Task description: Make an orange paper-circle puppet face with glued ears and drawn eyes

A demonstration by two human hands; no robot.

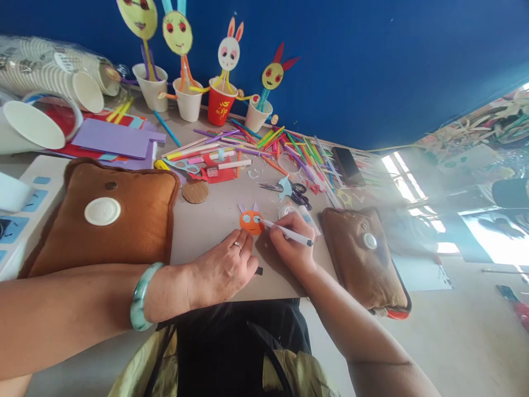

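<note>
My right hand (292, 240) is closed round a white marker pen (295, 236). Its tip touches the right eye of an orange paper face (250, 226), a small round cut-out with light-blue eyes, a thin drawn mouth and two pale purple ears. At the lower left edge of the face, the fingertips of my left hand (225, 264) press it against the table, fingers together and bent. A short black piece, perhaps the pen's cap (259, 271), sticks out from under that hand; whether it is gripped is hidden.
Scissors (298, 194), a cardboard disc (195, 191) and many coloured sticks (268, 138) lie beyond my hands. Brown cushion-like pads flank them, one left (136, 220), one right (363, 259). Paper cups with face puppets, one cup red (219, 105), line the blue wall. A phone (347, 165) lies right.
</note>
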